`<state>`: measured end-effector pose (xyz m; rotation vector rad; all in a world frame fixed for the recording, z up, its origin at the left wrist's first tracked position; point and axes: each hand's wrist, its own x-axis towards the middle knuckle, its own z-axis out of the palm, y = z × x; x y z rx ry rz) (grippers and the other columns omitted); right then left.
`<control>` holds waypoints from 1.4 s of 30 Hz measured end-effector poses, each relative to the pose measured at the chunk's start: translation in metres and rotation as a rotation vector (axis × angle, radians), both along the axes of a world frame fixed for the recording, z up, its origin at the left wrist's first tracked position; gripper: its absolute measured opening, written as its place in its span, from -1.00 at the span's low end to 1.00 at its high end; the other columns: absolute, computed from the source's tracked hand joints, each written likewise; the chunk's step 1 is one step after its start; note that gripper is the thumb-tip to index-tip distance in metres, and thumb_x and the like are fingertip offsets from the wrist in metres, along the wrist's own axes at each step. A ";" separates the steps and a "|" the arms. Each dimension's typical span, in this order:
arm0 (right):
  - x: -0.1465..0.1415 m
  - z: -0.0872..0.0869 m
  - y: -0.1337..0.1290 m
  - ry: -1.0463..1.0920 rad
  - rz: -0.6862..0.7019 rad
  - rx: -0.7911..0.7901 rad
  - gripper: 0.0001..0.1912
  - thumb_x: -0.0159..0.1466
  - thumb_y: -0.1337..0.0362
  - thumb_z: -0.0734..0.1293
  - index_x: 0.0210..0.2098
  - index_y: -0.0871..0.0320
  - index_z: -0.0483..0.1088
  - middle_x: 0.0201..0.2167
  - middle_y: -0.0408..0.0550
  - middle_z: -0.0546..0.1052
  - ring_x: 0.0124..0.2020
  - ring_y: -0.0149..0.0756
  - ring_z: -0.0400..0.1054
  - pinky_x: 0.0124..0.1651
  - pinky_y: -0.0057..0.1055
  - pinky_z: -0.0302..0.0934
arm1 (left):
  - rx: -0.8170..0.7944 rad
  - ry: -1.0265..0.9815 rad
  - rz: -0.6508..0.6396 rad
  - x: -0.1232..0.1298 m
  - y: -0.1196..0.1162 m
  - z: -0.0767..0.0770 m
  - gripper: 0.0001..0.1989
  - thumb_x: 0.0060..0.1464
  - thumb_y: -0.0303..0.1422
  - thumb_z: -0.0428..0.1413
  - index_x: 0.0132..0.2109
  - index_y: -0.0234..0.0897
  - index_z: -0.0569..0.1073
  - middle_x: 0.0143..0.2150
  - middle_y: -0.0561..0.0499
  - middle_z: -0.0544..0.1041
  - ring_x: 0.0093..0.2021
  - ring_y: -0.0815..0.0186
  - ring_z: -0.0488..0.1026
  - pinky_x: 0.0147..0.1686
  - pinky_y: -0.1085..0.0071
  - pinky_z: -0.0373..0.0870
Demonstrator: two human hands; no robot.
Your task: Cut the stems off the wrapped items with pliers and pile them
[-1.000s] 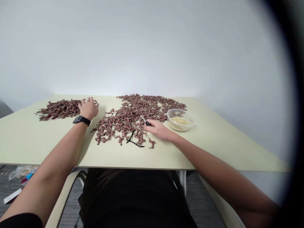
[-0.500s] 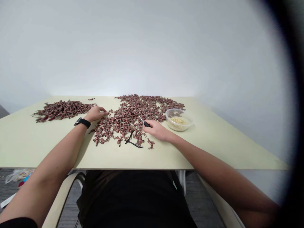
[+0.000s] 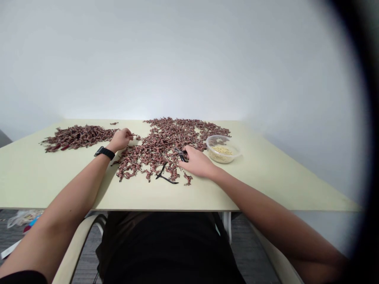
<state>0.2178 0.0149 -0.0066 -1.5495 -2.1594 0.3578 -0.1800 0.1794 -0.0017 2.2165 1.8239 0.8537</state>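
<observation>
Many small reddish-brown pieces (image 3: pixel 166 136) are spread over the middle of the pale table. My left hand (image 3: pixel 121 139), wearing a black watch, is closed at their left edge, fingertips pinched on a small reddish-brown piece (image 3: pixel 136 136). My right hand (image 3: pixel 195 161) is wrapped round black-handled pliers (image 3: pixel 182 156), whose metal tip points left over the spread pieces. A second black-handled tool (image 3: pixel 162 176) lies with its handles apart at the near edge of the spread. A clear round bowl (image 3: pixel 237 152) with small yellow bits (image 3: pixel 221 150) stands right of my right hand.
A denser heap of reddish-brown pieces (image 3: pixel 79 136) lies on the left of the table (image 3: pixel 133 197). One single piece (image 3: pixel 114 123) sits behind it. A chair armrest (image 3: pixel 71 244) and a plastic bag (image 3: pixel 23 217) on the floor are at lower left.
My left hand has drawn slightly up and its fingers have curled in. The pliers in my right hand have turned, and their handles now look more spread.
</observation>
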 end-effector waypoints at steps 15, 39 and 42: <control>0.004 -0.004 -0.002 -0.241 -0.015 0.102 -0.59 0.28 0.03 0.32 0.02 0.10 0.29 0.05 0.21 0.36 0.10 0.17 0.17 0.03 0.00 0.20 | -0.032 0.061 -0.033 0.021 -0.011 0.002 -0.64 0.20 -0.24 0.03 0.05 -0.28 0.51 -0.24 -0.10 0.68 -0.33 0.18 0.54 -0.27 0.31 0.40; 0.121 0.028 0.062 -0.364 -0.271 -0.137 -0.86 0.14 0.33 0.39 -0.40 0.08 0.64 -0.33 0.03 0.65 -0.32 -0.16 0.45 -0.21 -0.33 0.21 | 0.133 0.044 -0.329 0.101 -0.070 0.025 -0.72 0.32 -0.15 -0.04 -0.18 -0.22 0.45 -0.37 -0.01 0.51 -0.38 0.23 0.36 -0.34 0.31 0.23; 0.123 0.028 0.064 -0.380 -0.262 -0.158 -0.85 0.14 0.32 0.37 -0.39 0.09 0.64 -0.33 0.04 0.65 -0.31 -0.16 0.45 -0.21 -0.33 0.22 | 0.141 0.031 -0.351 0.107 -0.076 0.026 -0.72 0.33 -0.16 -0.06 -0.17 -0.21 0.45 -0.38 -0.01 0.50 -0.41 0.24 0.35 -0.37 0.32 0.21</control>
